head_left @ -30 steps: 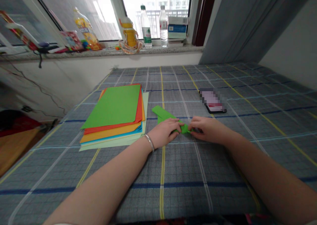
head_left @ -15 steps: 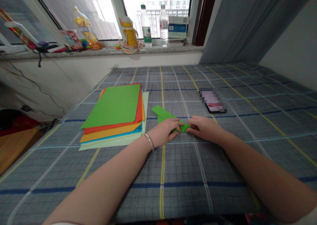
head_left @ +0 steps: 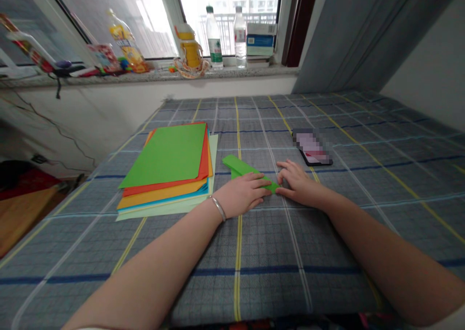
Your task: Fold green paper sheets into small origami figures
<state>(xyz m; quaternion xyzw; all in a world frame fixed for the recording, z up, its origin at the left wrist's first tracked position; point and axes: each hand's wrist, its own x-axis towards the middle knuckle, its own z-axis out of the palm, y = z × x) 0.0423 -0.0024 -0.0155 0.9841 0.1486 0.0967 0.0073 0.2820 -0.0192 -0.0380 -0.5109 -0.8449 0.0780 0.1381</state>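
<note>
The left hand [head_left: 240,193] lay unclenched across the folded green paper [head_left: 240,165]; the right hand [head_left: 298,184], grasping nothing, apparently touched its tip.

Place: a home is suggested.
Windowsill [head_left: 232,72]: lined with bottles [head_left: 215,39] and a yellow flask [head_left: 189,53].
Plaid cloth [head_left: 267,252]: spread wide below the window [head_left: 227,10].
Grey curtain [head_left: 345,34]: hung beside the window.
Outside: a building [head_left: 263,1] is seen.
</note>
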